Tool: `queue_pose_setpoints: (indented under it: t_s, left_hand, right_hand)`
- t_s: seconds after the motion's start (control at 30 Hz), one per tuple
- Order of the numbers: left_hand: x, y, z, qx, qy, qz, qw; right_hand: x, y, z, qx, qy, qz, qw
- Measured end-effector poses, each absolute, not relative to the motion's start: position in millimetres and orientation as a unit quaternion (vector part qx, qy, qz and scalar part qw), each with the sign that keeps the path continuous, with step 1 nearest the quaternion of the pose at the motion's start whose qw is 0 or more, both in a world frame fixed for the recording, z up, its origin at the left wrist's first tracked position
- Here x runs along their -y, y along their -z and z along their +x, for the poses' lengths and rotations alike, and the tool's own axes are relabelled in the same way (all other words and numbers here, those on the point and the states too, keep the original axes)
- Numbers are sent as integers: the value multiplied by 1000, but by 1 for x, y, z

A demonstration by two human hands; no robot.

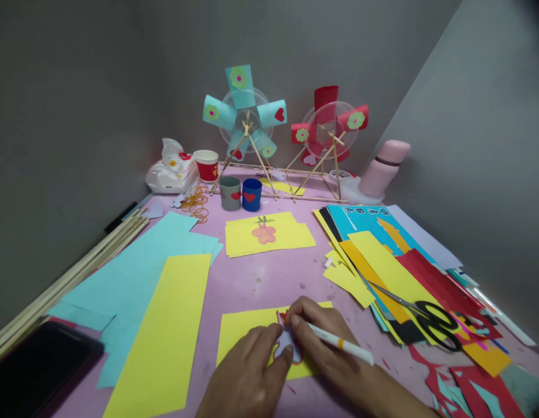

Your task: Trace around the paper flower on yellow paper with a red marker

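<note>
My right hand (pixel 324 339) is closed around a white marker pen (pixel 350 347) with an orange band. Its tip end is by a red patch at the upper edge of a pale lavender paper cutout (pixel 291 342) with a rounded, petal-like outline. My left hand (pixel 252 368) presses the cutout down with thumb and fingers on a sheet of yellow paper (pixel 234 331). A red line runs along the cutout's lower edge. Both hands cover parts of the cutout and the sheet. Farther back lies more yellow paper (pixel 295 235), bearing a pink flower drawing (pixel 264 233).
Scissors (pixel 420 313) rest on coloured paper at the right, near red scraps (pixel 482 389). At the left are a yellow strip (pixel 169 337), light-blue sheets (pixel 139 278), sticks and a phone (pixel 43 368). Two paper wheels (pixel 247 122) on stick stands, cups (pixel 252 194) and a pink bottle (pixel 385 168) stand behind.
</note>
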State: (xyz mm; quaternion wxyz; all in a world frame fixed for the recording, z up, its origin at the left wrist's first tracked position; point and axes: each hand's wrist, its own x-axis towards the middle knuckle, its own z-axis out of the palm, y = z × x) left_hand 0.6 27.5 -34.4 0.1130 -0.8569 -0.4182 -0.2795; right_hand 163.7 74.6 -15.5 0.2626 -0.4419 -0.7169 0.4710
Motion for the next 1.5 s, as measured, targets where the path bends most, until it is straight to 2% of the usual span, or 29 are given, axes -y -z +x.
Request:
queue_pose_setpoints:
  t_s: [0.6, 1.13, 1.5]
  left_hand:
    - [-27, 31, 3, 423, 278, -856, 100]
    - [-22, 39, 1, 461, 222, -858, 43]
    - [-22, 36, 0, 456, 197, -867, 44]
  right_hand:
    - [-76, 17, 161, 718, -463, -448, 264]
    - [-78, 19, 162, 727, -450, -447, 262]
    - [-77, 17, 163, 726, -445, -438, 286]
